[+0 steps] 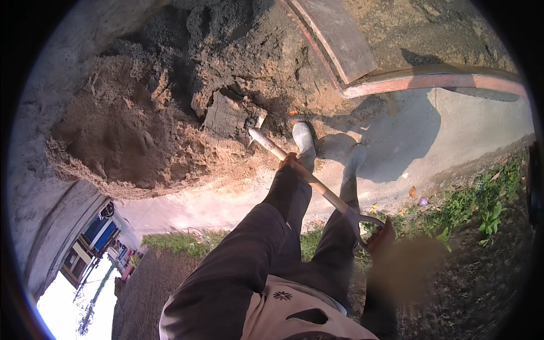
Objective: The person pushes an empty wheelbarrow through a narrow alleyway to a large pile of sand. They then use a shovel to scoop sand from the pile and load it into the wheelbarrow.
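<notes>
I hold a shovel (pixel 326 192) slantwise in front of my legs, its wooden shaft running from upper left to lower right. My left hand (pixel 291 162) is closed round the shaft about midway. My right hand (pixel 382 238) grips the loop handle at the lower right end. The shovel's head lies against a lump of grey, wet-looking mix (pixel 226 116), which hides most of the blade. Behind and left of it rises a heap of brown sand (pixel 113 124), with darker grey mix along its far side.
My grey boots (pixel 304 139) stand on pale concrete beside the heap. At the far right, a board (pixel 337 37) lies by a low reddish edging (pixel 436 83). Green weeds (pixel 493 218) line the near right, and a wall (pixel 34 170) stands at the left.
</notes>
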Motion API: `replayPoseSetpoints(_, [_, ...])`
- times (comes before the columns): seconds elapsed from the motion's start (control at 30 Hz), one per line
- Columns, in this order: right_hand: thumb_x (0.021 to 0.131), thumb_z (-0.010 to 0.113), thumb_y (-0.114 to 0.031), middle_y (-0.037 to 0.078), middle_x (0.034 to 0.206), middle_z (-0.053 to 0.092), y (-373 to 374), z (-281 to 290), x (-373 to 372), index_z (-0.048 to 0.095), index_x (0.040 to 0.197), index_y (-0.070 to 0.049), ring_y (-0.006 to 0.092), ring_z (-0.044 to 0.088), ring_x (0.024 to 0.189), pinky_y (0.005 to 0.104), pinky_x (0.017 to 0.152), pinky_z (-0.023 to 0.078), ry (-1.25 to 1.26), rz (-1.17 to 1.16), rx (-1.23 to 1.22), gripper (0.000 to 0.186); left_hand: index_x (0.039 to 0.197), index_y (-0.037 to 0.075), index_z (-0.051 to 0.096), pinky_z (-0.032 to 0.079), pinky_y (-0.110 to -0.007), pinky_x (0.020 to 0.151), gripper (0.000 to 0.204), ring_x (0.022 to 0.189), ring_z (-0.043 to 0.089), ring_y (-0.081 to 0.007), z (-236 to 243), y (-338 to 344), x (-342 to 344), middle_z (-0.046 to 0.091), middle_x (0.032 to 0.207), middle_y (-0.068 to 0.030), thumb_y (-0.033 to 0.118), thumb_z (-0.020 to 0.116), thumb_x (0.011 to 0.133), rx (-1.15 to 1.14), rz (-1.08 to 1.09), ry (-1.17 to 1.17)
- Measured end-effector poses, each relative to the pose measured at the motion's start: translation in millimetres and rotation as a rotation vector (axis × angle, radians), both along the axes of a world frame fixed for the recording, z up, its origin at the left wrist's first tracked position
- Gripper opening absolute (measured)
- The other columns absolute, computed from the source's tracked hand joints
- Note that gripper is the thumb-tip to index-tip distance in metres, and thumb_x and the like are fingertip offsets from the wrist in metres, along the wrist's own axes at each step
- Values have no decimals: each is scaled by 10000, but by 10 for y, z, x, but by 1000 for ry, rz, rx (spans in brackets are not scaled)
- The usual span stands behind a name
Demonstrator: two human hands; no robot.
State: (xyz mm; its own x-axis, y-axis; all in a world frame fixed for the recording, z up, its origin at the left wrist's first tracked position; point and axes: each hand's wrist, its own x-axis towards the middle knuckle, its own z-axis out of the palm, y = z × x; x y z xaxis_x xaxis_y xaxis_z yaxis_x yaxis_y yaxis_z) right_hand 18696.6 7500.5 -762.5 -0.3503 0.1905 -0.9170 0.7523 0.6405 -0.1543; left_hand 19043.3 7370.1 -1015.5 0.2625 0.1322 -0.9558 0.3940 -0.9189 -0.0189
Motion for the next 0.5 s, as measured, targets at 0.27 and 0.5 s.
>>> replayPoseSetpoints(0.27, [912,489,-590,-42,507,358,1496,856,20,474,728,-154,127,366,368,276,343,294,-148,-205,-35,474,792,93,534,464,-386,424,143,467,523,-244,1360,236,-615,504,584,-73,186,637,823,-277,57,-58])
replayPoseSetpoints(0.5, [881,486,-658,-53,514,355,1624,954,-4,465,746,-179,117,367,414,261,390,301,-227,-355,-120,498,944,124,466,420,-340,354,321,459,516,-200,1845,-401,-1475,486,596,-51,-8,665,729,-622,-171,-12])
